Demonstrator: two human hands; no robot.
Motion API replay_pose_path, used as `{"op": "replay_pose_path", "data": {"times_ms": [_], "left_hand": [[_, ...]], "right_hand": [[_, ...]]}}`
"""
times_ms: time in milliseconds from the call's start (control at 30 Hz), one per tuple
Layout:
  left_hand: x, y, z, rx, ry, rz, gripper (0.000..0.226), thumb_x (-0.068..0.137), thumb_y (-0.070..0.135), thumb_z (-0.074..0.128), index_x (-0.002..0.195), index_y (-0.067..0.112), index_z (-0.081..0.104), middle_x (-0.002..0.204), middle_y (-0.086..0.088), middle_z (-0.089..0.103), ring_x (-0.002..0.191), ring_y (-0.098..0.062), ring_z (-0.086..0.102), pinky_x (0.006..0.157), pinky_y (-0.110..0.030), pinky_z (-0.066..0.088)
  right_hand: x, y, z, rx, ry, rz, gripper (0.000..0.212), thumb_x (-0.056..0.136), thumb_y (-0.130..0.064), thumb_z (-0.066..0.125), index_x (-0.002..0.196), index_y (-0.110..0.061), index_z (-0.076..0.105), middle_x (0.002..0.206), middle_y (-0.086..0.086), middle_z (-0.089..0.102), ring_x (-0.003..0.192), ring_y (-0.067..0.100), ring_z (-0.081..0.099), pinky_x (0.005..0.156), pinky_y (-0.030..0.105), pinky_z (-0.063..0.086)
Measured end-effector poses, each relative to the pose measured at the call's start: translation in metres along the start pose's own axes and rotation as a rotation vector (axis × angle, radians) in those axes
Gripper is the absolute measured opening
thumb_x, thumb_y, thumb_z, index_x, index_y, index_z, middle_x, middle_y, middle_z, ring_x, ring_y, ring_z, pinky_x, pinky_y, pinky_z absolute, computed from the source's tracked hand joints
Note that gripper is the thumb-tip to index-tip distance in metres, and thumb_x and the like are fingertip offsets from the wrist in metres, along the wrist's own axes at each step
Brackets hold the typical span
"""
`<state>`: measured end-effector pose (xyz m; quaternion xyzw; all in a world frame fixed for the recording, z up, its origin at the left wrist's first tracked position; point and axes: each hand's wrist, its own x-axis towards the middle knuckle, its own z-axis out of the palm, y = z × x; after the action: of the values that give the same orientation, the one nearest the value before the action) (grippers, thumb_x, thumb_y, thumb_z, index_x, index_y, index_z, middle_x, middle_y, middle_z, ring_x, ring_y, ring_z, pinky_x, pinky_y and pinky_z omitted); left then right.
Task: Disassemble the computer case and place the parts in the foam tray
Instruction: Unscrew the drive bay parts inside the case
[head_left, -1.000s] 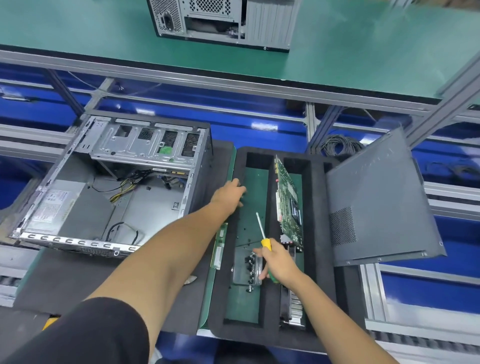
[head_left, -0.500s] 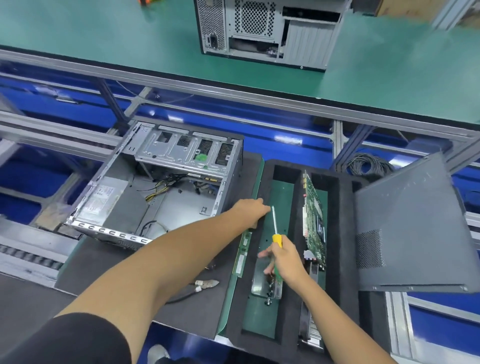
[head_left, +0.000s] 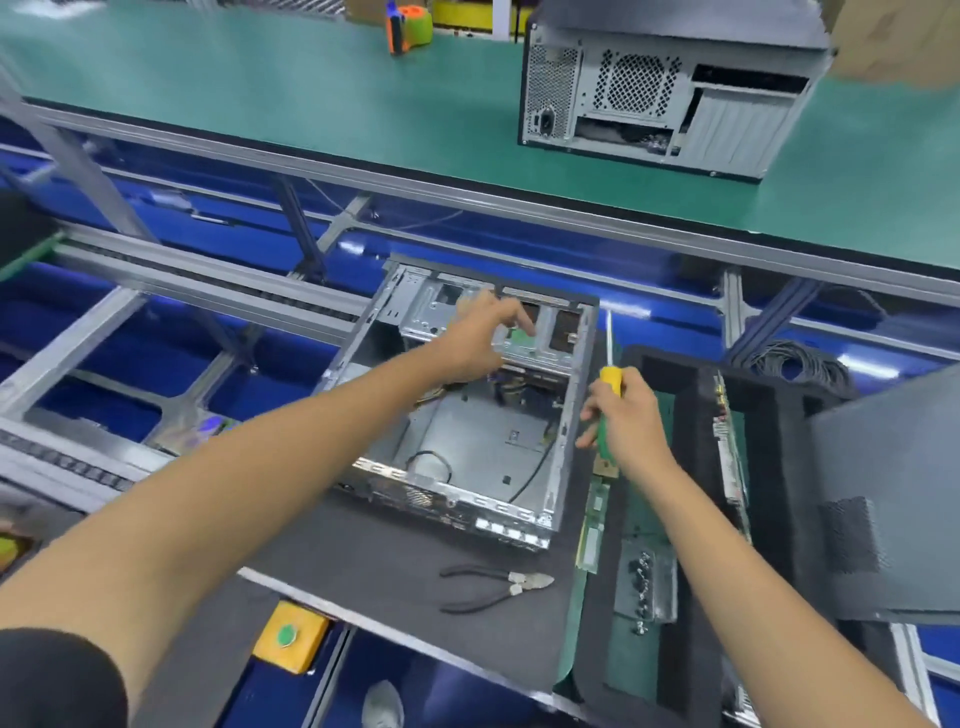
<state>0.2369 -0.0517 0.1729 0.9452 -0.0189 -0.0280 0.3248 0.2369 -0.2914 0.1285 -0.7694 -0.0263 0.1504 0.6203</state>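
From the head view, the open case (head_left: 467, 415) lies on its side on a dark mat (head_left: 374, 571), so you can reach in from the top. The left hand (head_left: 480, 343) is over the drive cage (head_left: 467, 317), fingers loosely spread and holding nothing, maybe to steady it. The right hand (head_left: 626, 415) is wrapped around a screwdriver (head_left: 609, 374), tip pointing up, just beside the case wall, ready for screws. The foam tray (head_left: 691, 395) sits right beside the case, so parts go a short way. A board (head_left: 727, 441) stands in it. Pliers (head_left: 493, 587) lie nearby.
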Motion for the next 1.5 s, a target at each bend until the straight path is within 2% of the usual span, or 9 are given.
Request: {"op": "replay_pose_path", "data": {"times_ms": [100, 167, 267, 500, 667, 767, 867, 1033, 1500], "left_hand": [[-0.03, -0.04, -0.017, -0.093, -0.026, 0.012, 0.032, 0.088, 0.003, 0.07, 0.114, 0.022, 0.066, 0.113, -0.001, 0.057, 0.109, -0.016, 0.057, 0.095, -0.032, 0.046], [-0.048, -0.057, -0.019, -0.288, -0.051, -0.04, 0.011, 0.1, 0.017, 0.064, 0.111, 0.018, 0.066, 0.109, 0.0, 0.066, 0.101, -0.01, 0.063, 0.091, -0.029, 0.047], [-0.064, -0.069, -0.016, -0.486, -0.185, -0.133, 0.035, 0.106, 0.044, 0.05, 0.122, 0.017, 0.066, 0.11, 0.006, 0.074, 0.095, -0.003, 0.066, 0.082, -0.023, 0.05], [-0.067, -0.082, -0.012, -0.807, -0.021, -0.233, 0.031, 0.1, 0.02, 0.067, 0.126, 0.016, 0.051, 0.102, -0.004, 0.069, 0.077, -0.009, 0.071, 0.066, -0.023, 0.054], [-0.055, -0.102, -0.027, -0.315, 0.161, -0.03, 0.048, 0.09, 0.013, 0.078, 0.131, 0.016, 0.054, 0.118, -0.006, 0.039, 0.089, -0.023, 0.058, 0.083, -0.01, 0.049], [-0.03, -0.103, -0.039, 0.005, 0.083, 0.153, 0.016, 0.092, 0.014, 0.075, 0.108, 0.015, 0.074, 0.112, -0.002, 0.052, 0.106, -0.023, 0.055, 0.093, -0.027, 0.047], [-0.001, -0.092, -0.04, 0.242, 0.015, 0.164, 0.013, 0.099, 0.019, 0.065, 0.106, 0.018, 0.076, 0.098, 0.003, 0.065, 0.097, -0.023, 0.062, 0.077, -0.034, 0.046], [0.036, -0.068, -0.018, -0.023, 0.112, 0.001, 0.006, 0.095, 0.025, 0.071, 0.097, 0.03, 0.072, 0.087, 0.018, 0.07, 0.082, -0.001, 0.062, 0.065, -0.012, 0.039], [0.085, -0.07, 0.02, -0.316, 0.035, 0.026, 0.01, 0.09, -0.002, 0.069, 0.089, 0.006, 0.065, 0.088, -0.013, 0.074, 0.084, -0.031, 0.07, 0.079, -0.043, 0.057]], "right_hand": [[-0.005, -0.007, 0.031, -0.003, -0.056, 0.002, 0.012, 0.099, 0.001, 0.044, 0.094, -0.01, 0.042, 0.071, 0.01, 0.051, 0.042, 0.019, 0.055, 0.042, 0.031, 0.047], [-0.01, -0.009, 0.055, -0.053, -0.102, 0.027, 0.018, 0.094, 0.004, 0.045, 0.096, -0.014, 0.04, 0.075, 0.015, 0.052, 0.042, 0.024, 0.057, 0.041, 0.027, 0.044], [-0.014, -0.012, 0.096, -0.056, -0.136, 0.054, 0.034, 0.092, 0.008, 0.048, 0.094, -0.023, 0.033, 0.084, 0.017, 0.05, 0.041, 0.025, 0.053, 0.037, 0.025, 0.042], [-0.012, -0.021, 0.15, -0.188, -0.194, -0.006, 0.043, 0.09, 0.0, 0.062, 0.094, -0.026, 0.028, 0.101, 0.023, 0.054, 0.063, 0.025, 0.053, 0.049, 0.037, 0.05], [0.003, -0.04, 0.131, -0.2, -0.179, -0.061, 0.023, 0.089, 0.001, 0.063, 0.1, -0.016, 0.051, 0.087, 0.019, 0.069, 0.057, 0.017, 0.063, 0.048, 0.031, 0.049], [0.016, -0.059, 0.112, -0.213, -0.162, -0.051, 0.03, 0.081, 0.009, 0.061, 0.095, -0.017, 0.066, 0.082, 0.01, 0.068, 0.048, 0.027, 0.065, 0.044, 0.03, 0.051], [0.039, -0.081, 0.09, -0.198, -0.161, -0.103, 0.021, 0.082, 0.007, 0.063, 0.095, -0.009, 0.066, 0.084, 0.011, 0.067, 0.055, 0.035, 0.071, 0.05, 0.034, 0.057], [0.093, -0.123, 0.055, -0.089, -0.039, -0.169, 0.011, 0.088, -0.003, 0.064, 0.097, -0.004, 0.059, 0.07, 0.008, 0.071, 0.06, 0.035, 0.073, 0.045, 0.027, 0.05], [0.165, -0.143, 0.054, -0.575, -0.192, -0.251, 0.015, 0.098, -0.016, 0.052, 0.093, -0.002, 0.053, 0.083, 0.0, 0.073, 0.046, 0.027, 0.066, 0.041, 0.026, 0.044]]}}
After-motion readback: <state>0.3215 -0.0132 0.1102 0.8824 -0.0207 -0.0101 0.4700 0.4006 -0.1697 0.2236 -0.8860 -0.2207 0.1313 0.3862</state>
